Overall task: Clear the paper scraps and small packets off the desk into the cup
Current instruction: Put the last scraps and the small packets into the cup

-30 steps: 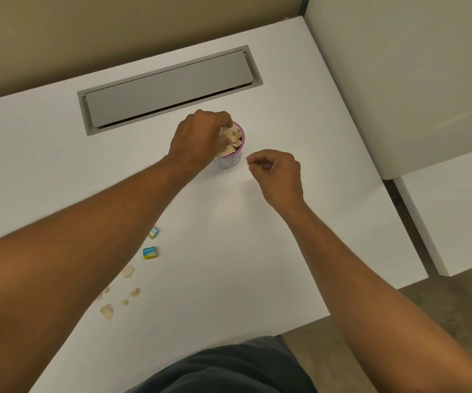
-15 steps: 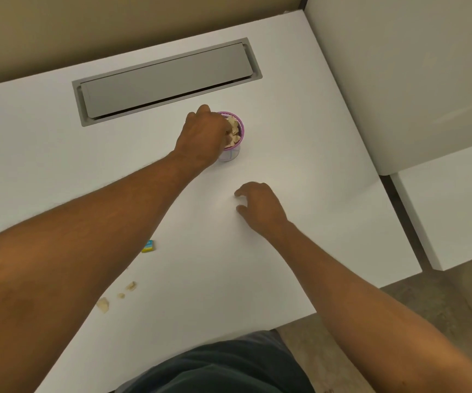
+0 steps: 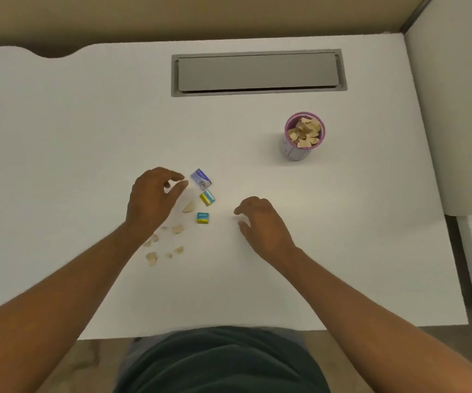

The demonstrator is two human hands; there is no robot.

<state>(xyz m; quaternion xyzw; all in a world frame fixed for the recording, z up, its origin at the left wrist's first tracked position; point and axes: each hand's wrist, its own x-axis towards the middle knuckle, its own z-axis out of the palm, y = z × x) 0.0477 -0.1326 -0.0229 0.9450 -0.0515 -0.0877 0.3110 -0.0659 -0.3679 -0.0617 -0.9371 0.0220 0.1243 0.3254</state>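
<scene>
We see our left hand [image 3: 151, 199] hovering with its fingers [image 3: 178, 186] curled and parted, holding nothing, just beside the small purple-and-white cardboard packet [image 3: 201, 179] lying on the smooth white tabletop [image 3: 87, 137]. Two yellow-and-teal box-shaped packets [image 3: 207, 197] and torn tan paper scraps [image 3: 178, 228] lie near them. Our right hand [image 3: 260, 222] rests with loosely spread fingers, empty, well apart from the pink-rimmed mesh cup [image 3: 300, 140] heaped with scraps.
</scene>
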